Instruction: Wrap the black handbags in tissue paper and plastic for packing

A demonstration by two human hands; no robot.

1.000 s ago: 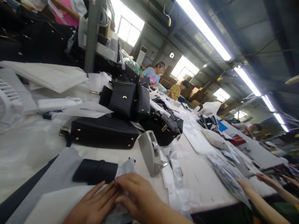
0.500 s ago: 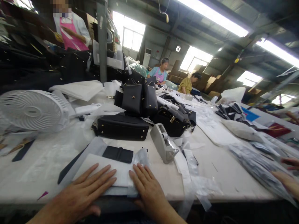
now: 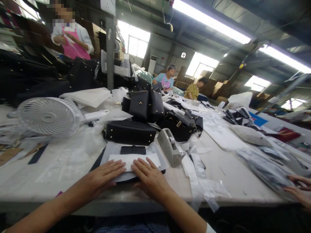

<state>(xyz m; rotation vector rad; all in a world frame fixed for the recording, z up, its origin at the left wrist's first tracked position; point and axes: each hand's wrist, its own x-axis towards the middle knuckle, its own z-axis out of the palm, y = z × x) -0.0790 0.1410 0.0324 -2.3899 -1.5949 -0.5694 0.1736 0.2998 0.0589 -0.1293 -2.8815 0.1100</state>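
Note:
My left hand (image 3: 105,176) and my right hand (image 3: 148,176) lie flat, fingers stretched, side by side on a white sheet (image 3: 134,160) laid over a flat grey wrapping (image 3: 112,152) near the table's front edge. A small black wallet-like piece (image 3: 133,150) lies on the grey wrapping just beyond my fingertips. Neither hand holds anything.
A grey tape dispenser (image 3: 170,147) stands right of the wrapping. Black handbags (image 3: 130,132) pile up behind it. A white fan (image 3: 47,117) sits at the left. Loose white strips (image 3: 194,168) trail to the right. A co-worker's hands (image 3: 298,189) rest at the right edge; other people work further back.
My hands have slid further onto the white sheet and closer together, and the view has tilted level and pulled back from the table.

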